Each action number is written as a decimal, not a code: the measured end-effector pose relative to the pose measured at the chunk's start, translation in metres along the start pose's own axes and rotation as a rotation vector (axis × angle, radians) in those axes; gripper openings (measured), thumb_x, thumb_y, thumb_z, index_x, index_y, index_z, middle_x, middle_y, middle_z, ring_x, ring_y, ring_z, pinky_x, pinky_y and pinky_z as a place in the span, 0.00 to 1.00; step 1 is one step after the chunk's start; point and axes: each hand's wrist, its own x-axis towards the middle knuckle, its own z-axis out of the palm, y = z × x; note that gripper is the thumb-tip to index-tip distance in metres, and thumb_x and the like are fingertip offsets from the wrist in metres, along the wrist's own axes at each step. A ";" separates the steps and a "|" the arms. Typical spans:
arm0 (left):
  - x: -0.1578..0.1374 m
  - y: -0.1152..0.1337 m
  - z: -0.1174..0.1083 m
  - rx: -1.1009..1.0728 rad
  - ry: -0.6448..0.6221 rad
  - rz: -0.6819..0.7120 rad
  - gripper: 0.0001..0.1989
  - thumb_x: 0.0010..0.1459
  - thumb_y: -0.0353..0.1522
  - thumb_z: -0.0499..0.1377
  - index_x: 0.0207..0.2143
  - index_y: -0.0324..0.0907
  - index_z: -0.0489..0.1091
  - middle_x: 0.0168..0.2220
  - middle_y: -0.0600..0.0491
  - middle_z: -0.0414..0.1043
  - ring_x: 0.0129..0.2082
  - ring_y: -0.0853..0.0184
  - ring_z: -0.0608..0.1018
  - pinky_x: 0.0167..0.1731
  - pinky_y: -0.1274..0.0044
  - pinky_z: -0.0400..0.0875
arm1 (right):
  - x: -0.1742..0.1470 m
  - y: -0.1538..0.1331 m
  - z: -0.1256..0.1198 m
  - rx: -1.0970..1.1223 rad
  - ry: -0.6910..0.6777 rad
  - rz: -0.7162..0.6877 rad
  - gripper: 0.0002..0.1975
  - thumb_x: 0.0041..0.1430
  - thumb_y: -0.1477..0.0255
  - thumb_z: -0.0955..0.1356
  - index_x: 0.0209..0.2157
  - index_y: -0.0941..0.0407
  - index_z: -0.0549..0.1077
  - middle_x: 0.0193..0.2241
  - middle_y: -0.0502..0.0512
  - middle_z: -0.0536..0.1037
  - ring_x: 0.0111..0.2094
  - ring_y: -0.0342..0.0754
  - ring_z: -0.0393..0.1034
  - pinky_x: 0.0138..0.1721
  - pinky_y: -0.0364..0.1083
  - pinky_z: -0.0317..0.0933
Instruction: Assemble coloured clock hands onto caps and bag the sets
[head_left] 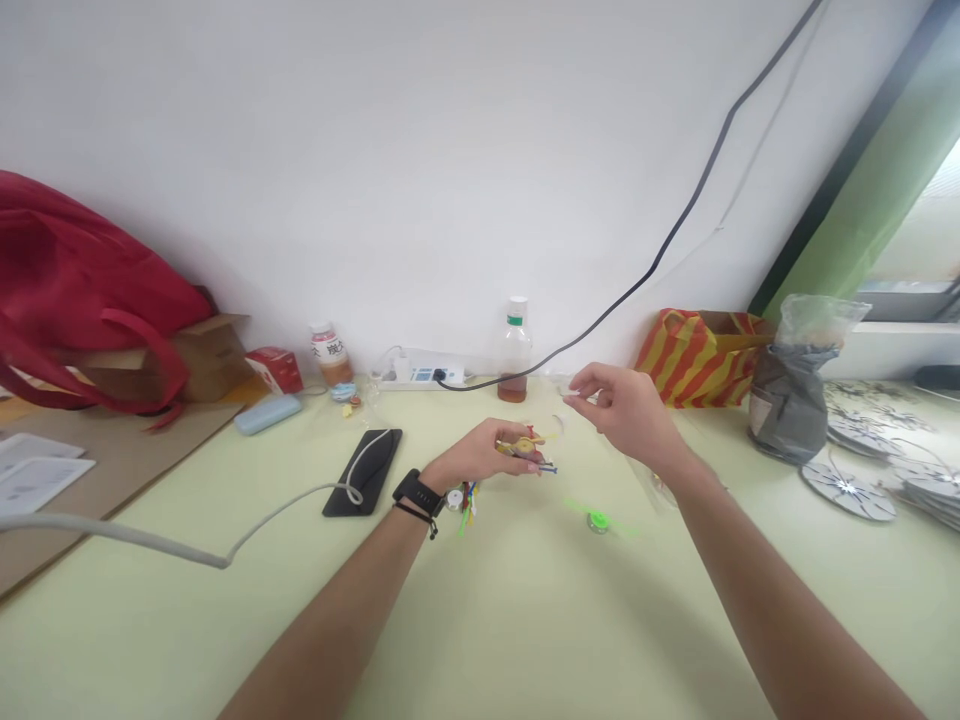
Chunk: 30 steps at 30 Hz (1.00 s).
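My left hand [491, 452], with a black watch [418, 493] on its wrist, is closed around a small bundle of round yellow pieces [526, 447] with thin red, yellow and blue strips sticking out. My right hand [622, 408] is raised to the right of it, thumb and fingertips pinched together. A small pale bit shows at those fingertips, too small to name. On the table below lies a bright green round piece [598, 521] with thin green strips. Beneath my left wrist is a bunch of coloured strips [468, 508] beside a whitish round piece [454, 498].
A black phone [363, 473] with a grey cable lies left. Along the wall stand a drink bottle [514, 350], a power strip [424, 374] and a labelled bottle [330, 353]. A striped bag [701, 357], a grey bag [791, 395] and slotted discs [847, 488] are right.
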 end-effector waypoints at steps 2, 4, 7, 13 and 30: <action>0.000 0.000 0.000 0.015 0.007 -0.001 0.22 0.50 0.39 0.72 0.46 0.39 0.79 0.44 0.43 0.81 0.47 0.57 0.81 0.45 0.72 0.73 | -0.001 -0.001 0.000 -0.026 -0.064 -0.015 0.10 0.61 0.61 0.69 0.35 0.53 0.76 0.33 0.52 0.82 0.24 0.45 0.70 0.28 0.45 0.62; 0.000 0.001 -0.001 0.022 0.005 -0.006 0.23 0.51 0.40 0.72 0.48 0.39 0.79 0.45 0.43 0.80 0.47 0.57 0.80 0.45 0.73 0.73 | -0.001 -0.001 -0.002 -0.035 -0.135 -0.021 0.10 0.62 0.62 0.68 0.35 0.53 0.77 0.33 0.52 0.82 0.24 0.45 0.70 0.28 0.45 0.62; 0.000 0.001 -0.001 0.022 -0.012 0.007 0.21 0.51 0.39 0.72 0.46 0.39 0.79 0.45 0.43 0.81 0.48 0.57 0.80 0.48 0.72 0.72 | -0.002 -0.003 -0.005 -0.034 -0.255 -0.027 0.11 0.63 0.62 0.66 0.35 0.52 0.77 0.34 0.51 0.82 0.22 0.43 0.69 0.27 0.45 0.61; 0.001 -0.003 -0.002 0.001 0.003 -0.012 0.19 0.53 0.40 0.71 0.45 0.38 0.79 0.44 0.42 0.80 0.46 0.58 0.81 0.41 0.73 0.74 | -0.004 -0.010 -0.015 0.031 -0.253 -0.019 0.18 0.69 0.57 0.61 0.42 0.52 0.77 0.40 0.52 0.82 0.17 0.41 0.67 0.25 0.45 0.64; 0.002 -0.007 0.008 0.031 -0.016 -0.023 0.29 0.50 0.42 0.73 0.53 0.41 0.75 0.49 0.43 0.79 0.45 0.59 0.80 0.44 0.71 0.73 | -0.006 -0.010 -0.011 0.058 -0.285 -0.240 0.08 0.66 0.69 0.66 0.36 0.53 0.78 0.35 0.54 0.81 0.34 0.48 0.74 0.35 0.47 0.68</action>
